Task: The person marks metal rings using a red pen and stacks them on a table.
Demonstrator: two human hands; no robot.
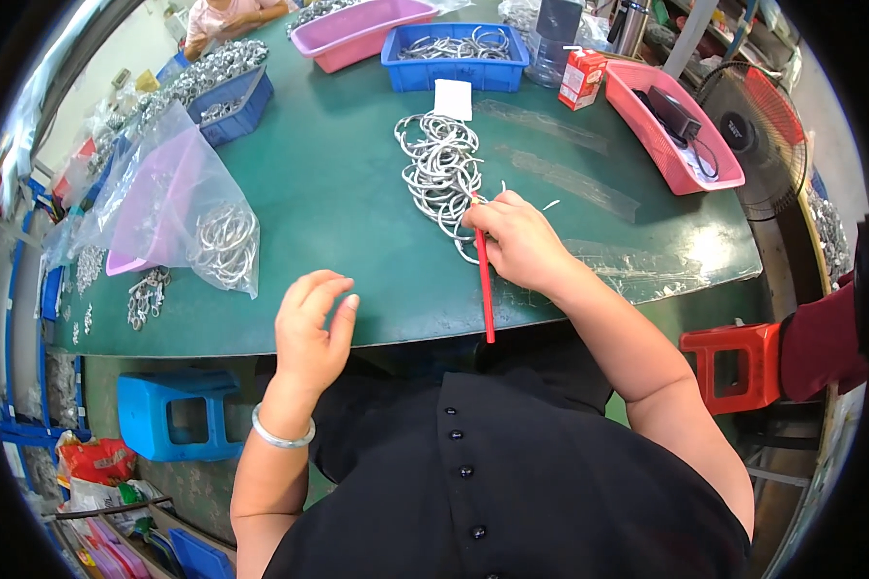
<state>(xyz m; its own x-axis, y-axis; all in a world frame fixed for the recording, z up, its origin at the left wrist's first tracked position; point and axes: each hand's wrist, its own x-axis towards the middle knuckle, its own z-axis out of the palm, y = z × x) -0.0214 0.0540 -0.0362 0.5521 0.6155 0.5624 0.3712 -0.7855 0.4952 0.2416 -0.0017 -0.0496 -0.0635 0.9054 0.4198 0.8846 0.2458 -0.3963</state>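
Observation:
A heap of silver metal rings [441,174] lies in a long cluster on the green tabletop. At its near right end my right hand [519,234] is closed around a long, thin red rod [485,289]. The rod's lower end reaches just past the table's front edge, and its upper tip touches or overlaps the rings; its exact kind I cannot make out. Further left, over the table's near edge, my left hand [316,323] is held up with thumb and fingers apart, holding nothing. A small white paper [453,99] sits at the heap's far end.
A clear bag of rings [227,246] and a pink basin [154,207] are at the left. Blue bins [454,75] [232,106], a red carton [582,78] and a pink basket [681,154] stand farther back. A fan [751,135] is at right; another person [232,21] sits opposite.

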